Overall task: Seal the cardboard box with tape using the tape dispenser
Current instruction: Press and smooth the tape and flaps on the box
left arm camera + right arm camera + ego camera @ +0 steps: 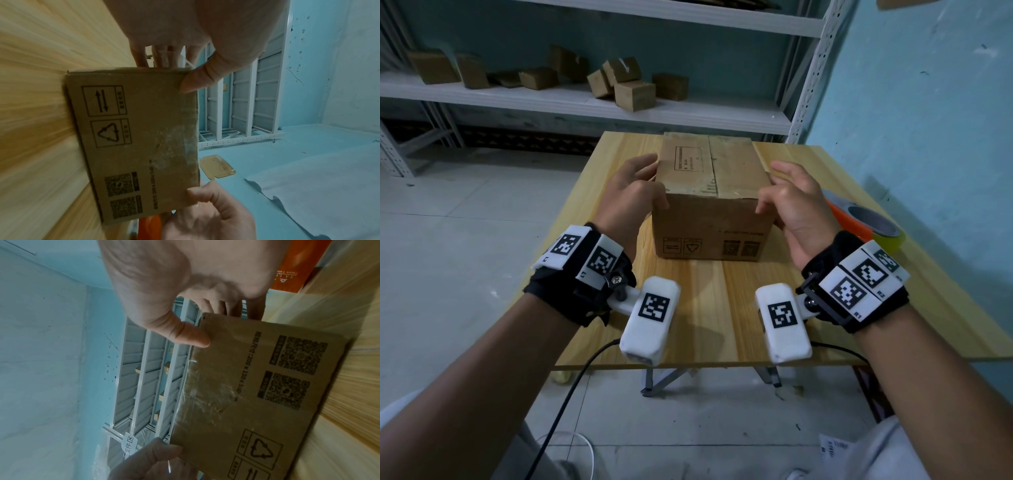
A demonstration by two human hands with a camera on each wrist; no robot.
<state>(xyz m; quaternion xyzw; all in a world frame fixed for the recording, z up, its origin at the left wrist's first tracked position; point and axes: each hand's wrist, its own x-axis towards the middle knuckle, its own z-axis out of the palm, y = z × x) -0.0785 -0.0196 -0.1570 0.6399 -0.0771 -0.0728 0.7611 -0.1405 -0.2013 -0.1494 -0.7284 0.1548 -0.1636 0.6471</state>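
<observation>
Cardboard box sits mid table, flaps closed. Tape dispenser at right, mostly hidden behind right hand. Left hand & right hand flank box, thumbs on front top corners, fingers loosely curled along sides; firm grip unclear.
</observation>
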